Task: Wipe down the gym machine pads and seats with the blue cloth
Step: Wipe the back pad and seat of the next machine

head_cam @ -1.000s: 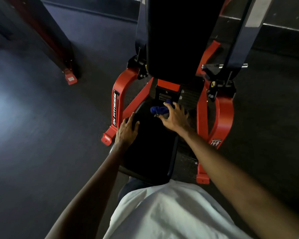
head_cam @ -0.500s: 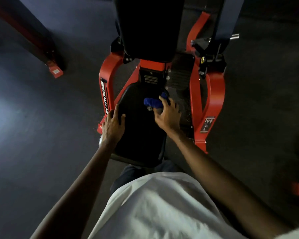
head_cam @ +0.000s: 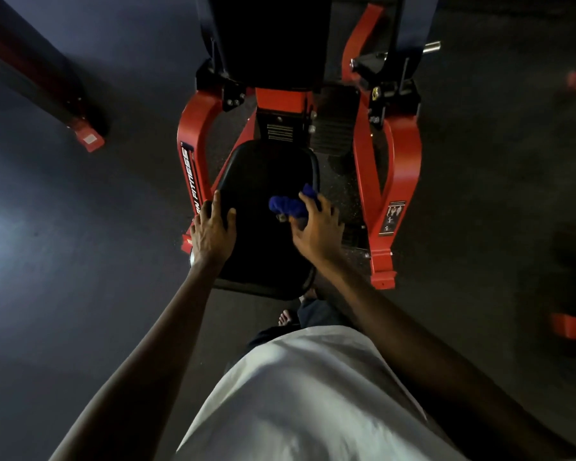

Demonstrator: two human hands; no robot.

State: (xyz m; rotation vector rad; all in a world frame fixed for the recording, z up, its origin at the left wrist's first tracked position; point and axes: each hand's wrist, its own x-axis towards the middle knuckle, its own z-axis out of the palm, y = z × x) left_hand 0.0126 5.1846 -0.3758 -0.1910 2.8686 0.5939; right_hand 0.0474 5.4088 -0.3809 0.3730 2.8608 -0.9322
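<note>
Dark gym floor (head_cam: 80,261), red frame (head_cam: 399,154). My L hand (head_cam: 212,231) spread on seat (head_cam: 263,181) edge; R hand (head_cam: 316,227) grips blue cloth (head_cam: 285,205) on seat.

Dark floor (head_cam: 64,294) — faint bluish glare.

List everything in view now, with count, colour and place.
seat pad: one, black, centre
back pad: one, black, top centre
machine frame: one, red, either side of the seat pad
blue cloth: one, blue, bunched on the seat pad's right side
warning label: one, black-and-white, frame's right leg
other machine's foot: one, red, upper left
floor: dark, all around
shirt: one, white, bottom centre
left hand: one, rests on the seat pad's left edge
right hand: one, grips the blue cloth
</note>
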